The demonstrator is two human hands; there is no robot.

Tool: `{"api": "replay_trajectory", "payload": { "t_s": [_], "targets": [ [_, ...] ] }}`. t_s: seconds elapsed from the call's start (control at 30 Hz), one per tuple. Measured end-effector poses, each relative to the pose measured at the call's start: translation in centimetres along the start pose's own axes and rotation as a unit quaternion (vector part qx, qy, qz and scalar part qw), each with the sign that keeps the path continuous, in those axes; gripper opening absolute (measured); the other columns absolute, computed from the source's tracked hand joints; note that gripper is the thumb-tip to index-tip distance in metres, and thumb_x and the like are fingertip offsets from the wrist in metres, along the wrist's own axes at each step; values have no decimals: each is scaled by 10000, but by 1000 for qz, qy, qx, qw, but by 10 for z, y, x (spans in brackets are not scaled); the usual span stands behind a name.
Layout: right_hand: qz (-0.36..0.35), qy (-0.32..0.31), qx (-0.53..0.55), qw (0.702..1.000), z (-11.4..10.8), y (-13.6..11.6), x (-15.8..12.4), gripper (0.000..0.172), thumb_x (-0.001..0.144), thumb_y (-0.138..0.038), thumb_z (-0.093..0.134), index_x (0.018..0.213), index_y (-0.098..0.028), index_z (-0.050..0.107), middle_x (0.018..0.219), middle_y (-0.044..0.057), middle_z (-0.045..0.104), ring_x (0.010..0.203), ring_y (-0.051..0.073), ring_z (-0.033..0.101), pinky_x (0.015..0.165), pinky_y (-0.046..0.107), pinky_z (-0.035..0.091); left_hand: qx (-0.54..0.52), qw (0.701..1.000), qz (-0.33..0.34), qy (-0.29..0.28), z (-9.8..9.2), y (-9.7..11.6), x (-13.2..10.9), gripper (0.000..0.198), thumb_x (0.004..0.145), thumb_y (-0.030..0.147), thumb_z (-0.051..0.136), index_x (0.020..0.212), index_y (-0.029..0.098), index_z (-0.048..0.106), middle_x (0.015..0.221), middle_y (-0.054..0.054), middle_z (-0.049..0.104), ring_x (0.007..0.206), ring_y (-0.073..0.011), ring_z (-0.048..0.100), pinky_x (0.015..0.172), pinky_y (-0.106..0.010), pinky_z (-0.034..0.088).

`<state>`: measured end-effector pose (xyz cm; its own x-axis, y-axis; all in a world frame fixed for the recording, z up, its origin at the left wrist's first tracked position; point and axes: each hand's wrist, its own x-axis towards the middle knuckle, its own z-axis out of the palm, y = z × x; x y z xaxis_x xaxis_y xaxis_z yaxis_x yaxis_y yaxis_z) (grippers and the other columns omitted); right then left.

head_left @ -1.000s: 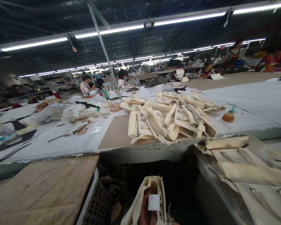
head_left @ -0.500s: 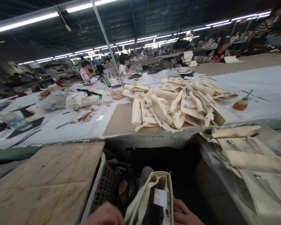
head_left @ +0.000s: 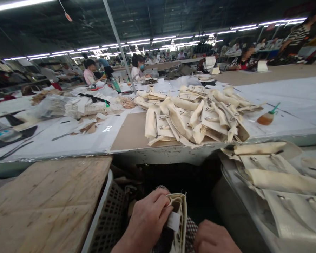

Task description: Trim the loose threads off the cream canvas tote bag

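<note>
A cream bag (head_left: 184,219) with raw-looking edges stands upright over my lap, its top opening facing me. Inside it shows a white label (head_left: 173,221). My left hand (head_left: 150,214) is closed on the bag's left upper edge, thumb and fingers pinching the material beside the label. To the right of the bag, apart from it, my right hand (head_left: 213,237) is closed with curled fingers; whatever they hold, if anything, is hidden. Checked cloth (head_left: 191,230) on my leg shows behind the bag.
A heap of similar cream bags (head_left: 184,119) lies on the worktable. More cream bag pieces (head_left: 287,203) lie at right. Left are a wooden board (head_left: 47,200) and a plastic basket (head_left: 107,211). A squeeze bottle (head_left: 265,118) with amber liquid stands tilted. Several people sit beyond.
My left hand has come up from the lower left and taken hold of the bag's edge. My right hand has moved off the bag's right side. The view has turned slightly right.
</note>
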<state>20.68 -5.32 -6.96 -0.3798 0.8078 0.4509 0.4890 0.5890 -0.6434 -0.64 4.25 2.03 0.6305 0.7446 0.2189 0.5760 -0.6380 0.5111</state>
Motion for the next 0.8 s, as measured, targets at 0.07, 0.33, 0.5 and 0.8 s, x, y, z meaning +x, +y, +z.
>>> {"api": "replay_trajectory", "payload": {
  "t_s": [0.07,0.33,0.5,0.8],
  "targets": [
    [34,65,38,997,-28,-12,20,237,1027,-277,391,871,-216,558,807,31,661,720,145,637,665,222,526,-15,1000,-1,-9,-1,1,2,147,895,125,538,821,209,632,1001,-10,699,853,-161,680,740,-233,546],
    [101,33,-29,994,-41,-31,84,173,882,-116,586,1018,-223,592,1047,50,591,940,208,593,806,336,533,-44,998,-10,-51,-6,6,7,263,936,133,490,1042,255,697,1083,-20,693,940,-165,675,812,-226,549],
    [157,28,-64,985,-34,-30,88,158,821,-62,636,850,-211,595,969,34,586,884,212,580,716,322,522,-78,996,-30,-36,-2,3,7,192,925,134,540,951,230,703,1087,-13,697,925,-154,677,810,-213,539],
    [132,0,-41,990,-43,-28,92,164,859,-56,621,802,-206,583,915,6,610,830,165,568,736,268,498,-129,991,-32,-28,2,4,8,209,924,130,544,975,221,725,1051,-13,701,932,-142,660,854,-208,524]
  ]
}}
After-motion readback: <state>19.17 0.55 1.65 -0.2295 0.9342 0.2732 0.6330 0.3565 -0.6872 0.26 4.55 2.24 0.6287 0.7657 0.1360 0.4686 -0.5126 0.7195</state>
